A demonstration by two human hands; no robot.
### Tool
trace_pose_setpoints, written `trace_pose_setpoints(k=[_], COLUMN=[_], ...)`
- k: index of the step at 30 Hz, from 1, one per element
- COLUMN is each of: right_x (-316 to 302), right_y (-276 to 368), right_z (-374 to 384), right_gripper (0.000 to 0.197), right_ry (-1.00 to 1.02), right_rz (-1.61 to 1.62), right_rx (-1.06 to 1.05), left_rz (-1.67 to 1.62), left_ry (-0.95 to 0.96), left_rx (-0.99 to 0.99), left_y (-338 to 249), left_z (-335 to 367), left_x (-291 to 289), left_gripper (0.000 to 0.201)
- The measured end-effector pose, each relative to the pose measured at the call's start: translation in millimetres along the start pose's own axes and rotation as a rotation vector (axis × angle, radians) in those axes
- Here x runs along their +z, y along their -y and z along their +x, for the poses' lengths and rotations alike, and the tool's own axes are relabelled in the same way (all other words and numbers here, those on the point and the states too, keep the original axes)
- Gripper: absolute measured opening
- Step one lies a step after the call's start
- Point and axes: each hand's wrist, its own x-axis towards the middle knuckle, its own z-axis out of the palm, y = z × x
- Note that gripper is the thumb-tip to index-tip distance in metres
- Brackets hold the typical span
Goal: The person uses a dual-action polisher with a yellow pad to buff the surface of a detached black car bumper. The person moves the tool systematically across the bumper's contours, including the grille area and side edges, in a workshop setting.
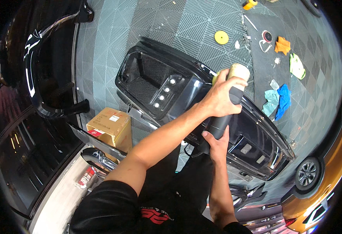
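Observation:
A dark power polisher with a pale yellow, worn-looking head lies across the middle of the view. My left hand is wrapped round its front end, just behind the head. Lower down, my right hand grips the rear of its body. A bit of yellow shows beside the head, mostly hidden behind my left fingers. Beneath the tool is a glossy black car body panel; whether the two touch cannot be made out. Its left part has a rough dark recess and a row of several round silver pieces.
An open cardboard box stands left of the panel, near a black car part. Beyond lie a yellow disc, an orange cloth, a lime cloth and a blue cloth. An orange car is at right.

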Motion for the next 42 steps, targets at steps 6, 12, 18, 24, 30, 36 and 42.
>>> trace_pose_setpoints(k=[6, 12, 18, 24, 30, 36, 42], right_x=[57, 92, 69, 13, -6, 39, 115], right_y=[13, 20, 15, 23, 20, 25, 11], right_z=[26, 48, 32, -13, -20, 1, 17], right_gripper=[0.076, 0.071, 0.063, 0.072, 0.072, 0.076, 0.081], right_ry=[0.151, 0.202, 0.160, 0.068, 0.067, 0.098, 0.098], right_rz=[-0.092, -0.171, -0.073, 0.076, 0.152, 0.161, 0.118], right_rx=[0.077, -0.035, -0.003, 0.128, 0.071, 0.052, 0.044], left_rz=[-0.095, -0.132, -0.065, -0.076, -0.059, -0.049, -0.131], left_ry=[-0.150, -0.271, -0.219, -0.110, -0.044, -0.070, -0.088], left_rx=[-0.085, -0.067, -0.141, -0.126, -0.059, -0.089, -0.052], left_y=[33, 58, 40, 9, -1, 18, 55], left_z=[6, 11, 6, -7, -2, 12, 13], left_x=[-77, -119, -91, -28, 2, -41, -117], left_gripper=[0.074, 0.072, 0.074, 0.072, 0.075, 0.077, 0.076])
